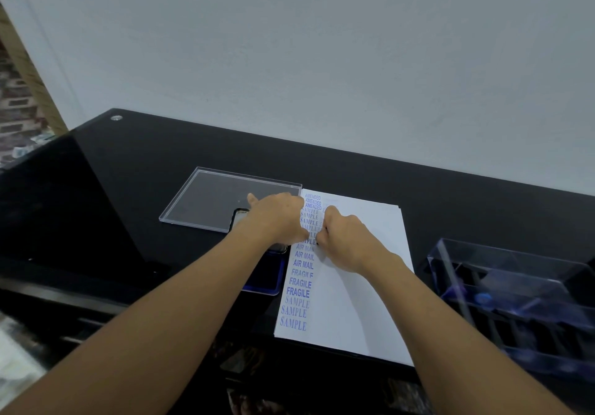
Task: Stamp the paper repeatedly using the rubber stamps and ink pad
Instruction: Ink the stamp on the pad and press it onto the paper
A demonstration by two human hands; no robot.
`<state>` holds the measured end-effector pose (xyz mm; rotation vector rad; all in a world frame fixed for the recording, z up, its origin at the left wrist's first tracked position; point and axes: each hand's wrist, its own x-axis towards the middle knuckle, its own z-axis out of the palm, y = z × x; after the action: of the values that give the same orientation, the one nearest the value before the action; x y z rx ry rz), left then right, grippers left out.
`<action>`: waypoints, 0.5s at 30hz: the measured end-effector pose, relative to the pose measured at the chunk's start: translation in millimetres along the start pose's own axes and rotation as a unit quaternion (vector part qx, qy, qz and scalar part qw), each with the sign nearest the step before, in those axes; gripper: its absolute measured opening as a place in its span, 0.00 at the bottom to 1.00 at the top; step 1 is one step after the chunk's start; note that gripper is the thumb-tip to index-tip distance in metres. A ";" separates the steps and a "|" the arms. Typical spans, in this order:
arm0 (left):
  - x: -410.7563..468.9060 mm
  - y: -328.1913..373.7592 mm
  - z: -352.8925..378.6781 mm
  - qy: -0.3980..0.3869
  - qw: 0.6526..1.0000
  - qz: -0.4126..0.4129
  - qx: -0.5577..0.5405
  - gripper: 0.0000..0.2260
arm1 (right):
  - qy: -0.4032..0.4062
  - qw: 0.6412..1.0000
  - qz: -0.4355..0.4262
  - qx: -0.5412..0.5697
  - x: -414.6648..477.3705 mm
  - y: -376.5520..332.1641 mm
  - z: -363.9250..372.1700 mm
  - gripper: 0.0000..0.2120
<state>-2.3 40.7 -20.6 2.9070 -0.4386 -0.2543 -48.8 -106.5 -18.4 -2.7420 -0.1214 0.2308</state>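
A white paper point(357, 285) lies on the black table, with a column of blue prints (AMENDED, SAMPLE, AIR MAIL, FRAGILE) down its left side. My right hand point(349, 237) is curled tight over the upper part of that column and grips a rubber stamp point(318, 241), of which only a dark sliver shows below the fingers. My left hand point(277, 218) rests palm down across the paper's left edge, thumb out to the left, touching the right hand. A blue ink pad point(267, 281) sits open just left of the paper, partly under my left wrist.
The ink pad's clear lid point(206, 199) lies flat at the back left. A clear plastic box point(521, 305) holding several more stamps stands at the right of the paper. A pale wall rises behind the table's far edge.
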 end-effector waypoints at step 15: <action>0.5 -0.8 2.4 0.000 1.000 -0.001 0.005 0.20 | 0.006 1.000 0.017 0.004 1.7 -0.6 1.7 0.08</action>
<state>-2.1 41.0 -23.2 2.9173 -0.4381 -0.2539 -47.5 -105.1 -20.0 -2.7392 -0.0713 0.2249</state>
